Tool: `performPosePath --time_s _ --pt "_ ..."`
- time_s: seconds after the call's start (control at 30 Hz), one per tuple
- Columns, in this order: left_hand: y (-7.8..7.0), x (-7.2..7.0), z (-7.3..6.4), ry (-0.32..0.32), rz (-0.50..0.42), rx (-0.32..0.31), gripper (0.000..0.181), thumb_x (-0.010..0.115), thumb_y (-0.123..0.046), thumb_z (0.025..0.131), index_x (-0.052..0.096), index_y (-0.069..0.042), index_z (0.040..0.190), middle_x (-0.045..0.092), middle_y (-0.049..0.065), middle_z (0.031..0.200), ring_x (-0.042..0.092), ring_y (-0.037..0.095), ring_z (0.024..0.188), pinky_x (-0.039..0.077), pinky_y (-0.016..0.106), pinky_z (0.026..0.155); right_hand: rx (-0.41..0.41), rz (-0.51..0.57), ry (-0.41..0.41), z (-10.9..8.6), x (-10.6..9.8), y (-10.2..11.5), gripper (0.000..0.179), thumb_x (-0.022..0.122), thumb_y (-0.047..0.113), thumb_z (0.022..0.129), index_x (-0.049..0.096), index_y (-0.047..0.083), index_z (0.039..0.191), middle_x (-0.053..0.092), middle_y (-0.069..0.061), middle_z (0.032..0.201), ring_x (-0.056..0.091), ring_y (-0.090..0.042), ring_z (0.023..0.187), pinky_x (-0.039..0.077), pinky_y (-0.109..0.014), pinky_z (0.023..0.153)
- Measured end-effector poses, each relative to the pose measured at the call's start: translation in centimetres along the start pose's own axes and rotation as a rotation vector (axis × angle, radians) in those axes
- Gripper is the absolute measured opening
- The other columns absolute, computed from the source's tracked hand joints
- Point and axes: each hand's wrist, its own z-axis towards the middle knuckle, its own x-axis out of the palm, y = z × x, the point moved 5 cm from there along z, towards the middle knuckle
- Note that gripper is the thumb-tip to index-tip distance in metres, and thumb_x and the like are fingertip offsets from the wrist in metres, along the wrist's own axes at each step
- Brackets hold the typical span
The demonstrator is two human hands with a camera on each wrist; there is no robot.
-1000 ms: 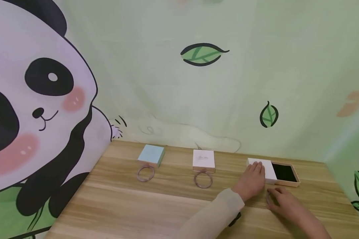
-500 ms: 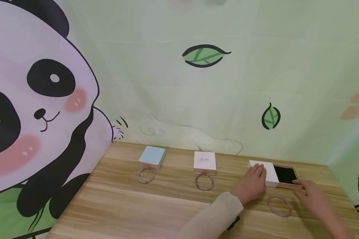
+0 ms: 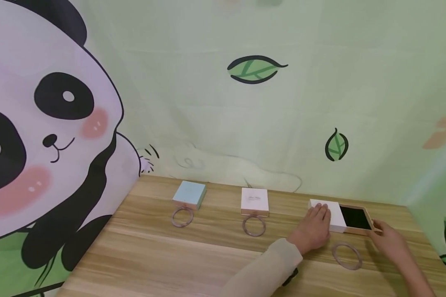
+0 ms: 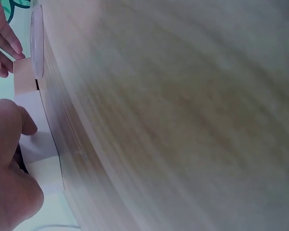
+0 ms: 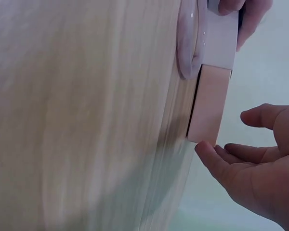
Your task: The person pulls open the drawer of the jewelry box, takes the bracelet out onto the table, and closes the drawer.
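Observation:
A white slide-out box (image 3: 328, 213) lies at the right of the table, its pinkish drawer (image 3: 358, 232) pulled partly out to the right, showing a black lining (image 3: 357, 218). My left hand (image 3: 313, 227) holds the white sleeve, fingers over the top and the thumb against the front side in the left wrist view. At the drawer's right end is my right hand (image 3: 391, 241); its extended fingertips (image 5: 204, 148) touch the end wall, while the thumb stands apart. A pale purple bangle (image 3: 347, 268) lies on the wood in front of the box.
Further left, a white box (image 3: 254, 200) and a light blue box (image 3: 189, 193) stand closed along the back. Before each lies a similar bangle, the middle bangle (image 3: 254, 235) and the left bangle (image 3: 182, 226). A printed cloth backdrop (image 3: 193, 123) rises behind the table (image 3: 163, 255).
My right hand has let go of the bangle, now flat on the table, and moved right and up to the drawer's end. The left hand stays on the sleeve.

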Motion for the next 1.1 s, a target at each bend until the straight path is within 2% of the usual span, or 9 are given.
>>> performPosePath --time_s 0.23,0.43,0.67,1.1 --pt "0.01 -0.20 -0.25 -0.017 0.002 0.011 0.054 0.034 -0.031 0.110 0.028 -0.018 0.161 0.025 -0.004 0.166 0.020 0.012 0.154 0.020 0.024 0.122 -0.013 -0.041 0.005 0.26 0.14 -0.10 0.063 0.043 0.022 0.107 0.030 -0.030 0.138 0.040 -0.048 0.136 0.045 -0.065 0.121 0.043 -0.070 0.096" --pt "-0.13 -0.06 -0.37 -0.017 0.006 0.025 0.053 0.032 -0.029 0.110 0.028 -0.017 0.162 0.024 -0.003 0.167 0.020 0.013 0.154 0.020 0.025 0.122 -0.017 -0.043 0.011 0.18 0.53 -0.47 0.064 0.044 0.025 0.108 0.028 -0.029 0.140 0.040 -0.049 0.136 0.044 -0.066 0.121 0.042 -0.070 0.097" --pt "0.04 -0.38 -0.33 -0.038 0.009 0.026 0.052 0.032 -0.028 0.110 0.030 -0.015 0.161 0.027 -0.002 0.166 0.022 0.014 0.154 0.022 0.025 0.122 -0.022 -0.016 -0.008 0.47 0.06 0.01 0.064 0.044 0.021 0.106 0.028 -0.030 0.139 0.039 -0.049 0.136 0.046 -0.065 0.120 0.043 -0.070 0.094" --pt "0.06 -0.33 -0.35 -0.018 -0.002 0.012 0.053 0.033 -0.030 0.111 0.028 -0.017 0.162 0.024 -0.004 0.167 0.019 0.013 0.154 0.021 0.025 0.122 -0.026 -0.029 -0.018 0.52 0.14 -0.05 0.061 0.043 0.022 0.106 0.031 -0.028 0.139 0.040 -0.047 0.136 0.040 -0.066 0.124 0.040 -0.071 0.097"
